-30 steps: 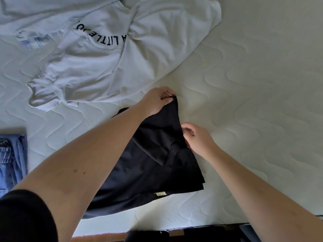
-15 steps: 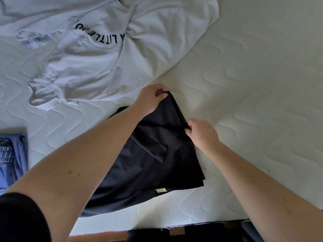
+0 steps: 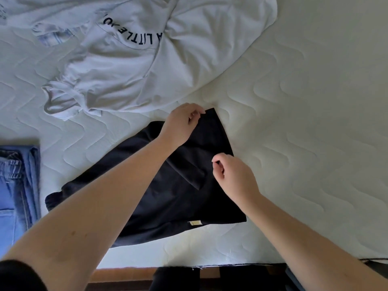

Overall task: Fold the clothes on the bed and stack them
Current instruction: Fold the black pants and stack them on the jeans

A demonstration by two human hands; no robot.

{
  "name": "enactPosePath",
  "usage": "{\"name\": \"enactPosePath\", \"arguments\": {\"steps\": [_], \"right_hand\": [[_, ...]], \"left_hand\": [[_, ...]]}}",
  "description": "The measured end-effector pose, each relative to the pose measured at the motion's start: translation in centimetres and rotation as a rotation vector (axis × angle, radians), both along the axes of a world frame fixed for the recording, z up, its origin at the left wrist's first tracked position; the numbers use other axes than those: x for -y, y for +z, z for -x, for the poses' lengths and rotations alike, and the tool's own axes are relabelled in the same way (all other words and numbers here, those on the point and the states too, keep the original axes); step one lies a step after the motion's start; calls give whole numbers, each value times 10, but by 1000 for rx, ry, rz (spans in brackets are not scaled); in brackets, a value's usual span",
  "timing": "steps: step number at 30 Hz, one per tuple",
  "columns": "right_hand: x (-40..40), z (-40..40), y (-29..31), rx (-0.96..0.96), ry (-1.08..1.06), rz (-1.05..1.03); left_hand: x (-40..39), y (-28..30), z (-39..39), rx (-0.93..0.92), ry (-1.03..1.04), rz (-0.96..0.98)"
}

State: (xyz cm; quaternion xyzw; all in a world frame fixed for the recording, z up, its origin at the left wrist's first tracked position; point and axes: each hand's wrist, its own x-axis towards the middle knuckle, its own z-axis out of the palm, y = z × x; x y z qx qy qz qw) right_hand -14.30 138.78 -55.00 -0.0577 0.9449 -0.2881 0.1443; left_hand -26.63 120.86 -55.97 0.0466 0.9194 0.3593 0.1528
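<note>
Since a second ago your left hand [image 3: 184, 124] has carried the far corner of the black cotton garment [image 3: 168, 196] slightly farther up the white quilted mattress [image 3: 304, 101], while your right hand [image 3: 233, 177] has slid down the garment's right edge.

From the head camera, both hands are curled: the left appears to pinch that corner, the right looks to nip the edge, though I cannot tell for sure. The garment lies half-folded near the bed's front edge.

If you release one side first, I judge the limp fold will slump and skew. Your left forearm lies over the cloth and may drag it.

On the crumpled white T-shirt [image 3: 136, 66] you can read "LITTLE" upside down. The small cream tag [image 3: 195, 222] is unreadable. Folded blue jeans [image 3: 14, 185] sit at left.
</note>
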Motion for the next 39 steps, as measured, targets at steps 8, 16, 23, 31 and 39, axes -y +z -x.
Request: {"name": "enactPosePath", "arguments": {"steps": [8, 16, 23, 31, 39], "right_hand": [[48, -37, -11, 475, -592, 294], [49, 3, -13, 290, -677, 498], [10, 87, -21, 105, -453, 296], [17, 122, -34, 176, -396, 155], [28, 134, -37, 310, -448, 176]], "left_hand": [[72, 1, -71, -70, -213, 259], [96, -7, -78, -166, -201, 403], [98, -13, -44, -86, -157, 552], [106, -20, -15, -51, -180, 664], [115, -21, -15, -41, -287, 548]]}}
